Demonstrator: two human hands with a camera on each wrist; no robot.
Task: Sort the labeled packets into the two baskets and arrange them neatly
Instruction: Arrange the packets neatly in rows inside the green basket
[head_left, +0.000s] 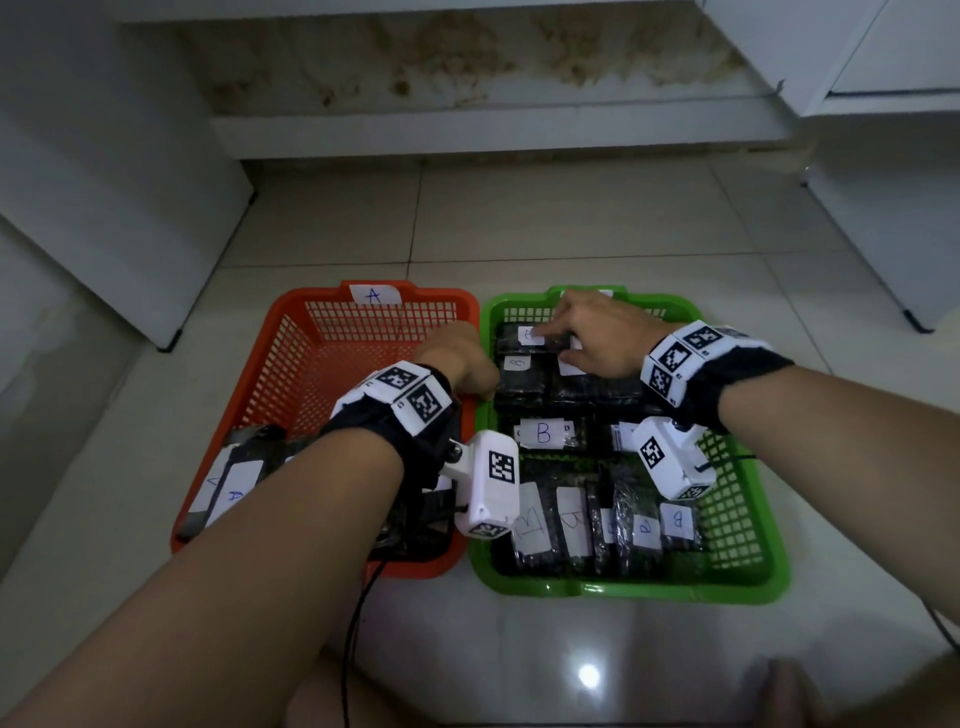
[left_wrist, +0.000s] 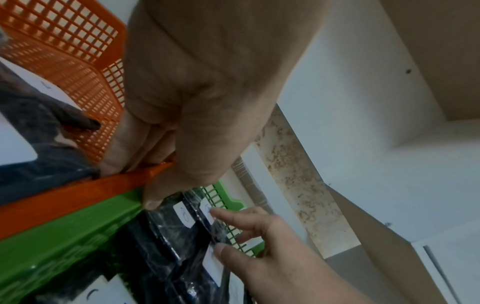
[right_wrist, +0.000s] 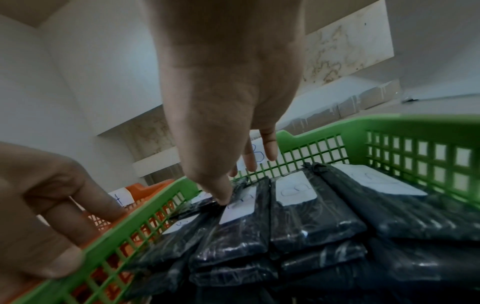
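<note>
At centre frame, the left hand grips the touching rims of the orange basket and green basket, apparently steadying them, while the right hand's relaxed, extended fingers square B-labelled packets in the green basket's far row.

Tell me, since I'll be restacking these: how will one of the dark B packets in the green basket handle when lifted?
Probably slippery: the B packets wear glossy, crinkled clear wrap. Likely soft, not rigid, since their edges look rounded and pillowy. They look flat, so they should stack without rolling.
</note>
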